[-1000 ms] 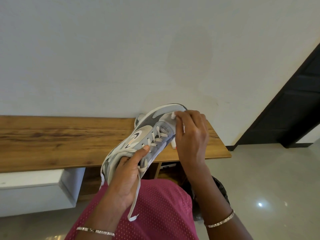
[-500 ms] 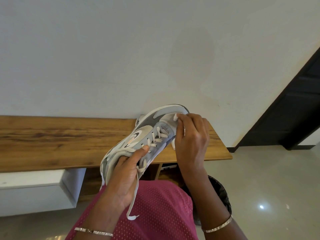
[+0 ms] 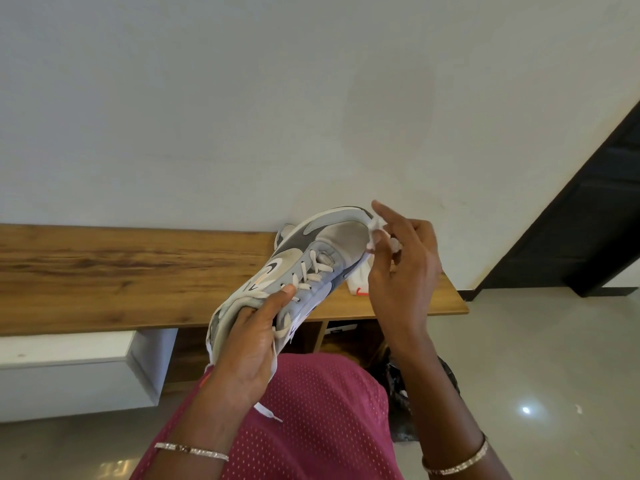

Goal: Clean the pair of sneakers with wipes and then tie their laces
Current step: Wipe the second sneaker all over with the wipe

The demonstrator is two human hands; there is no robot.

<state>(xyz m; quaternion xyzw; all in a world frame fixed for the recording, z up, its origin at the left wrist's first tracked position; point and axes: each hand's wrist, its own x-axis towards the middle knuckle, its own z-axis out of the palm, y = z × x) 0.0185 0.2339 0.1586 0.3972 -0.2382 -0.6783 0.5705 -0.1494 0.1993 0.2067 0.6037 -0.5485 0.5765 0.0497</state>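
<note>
The grey and white mesh sneaker (image 3: pixel 311 258) was up in the air above the brown wooden tabletop (image 3: pixel 121 278), with its round toe pointing up and away. The left hand (image 3: pixel 249 348) held its soft back end with curled fingers, thumb pressed on the flat cream laces (image 3: pixel 313 271). One loose lace end hung down over the pink holey shirt (image 3: pixel 311 427). The right hand (image 3: pixel 401 282) pinched a crumpled white wipe (image 3: pixel 377 230) right at the toe's edge, its first finger sticking out straight. A second grey sneaker (image 3: pixel 284 232) peeked out behind. A small white packet (image 3: pixel 358 284) lay on the tabletop. Thin shiny bracelets (image 3: pixel 190 450) ringed both wrists.
</note>
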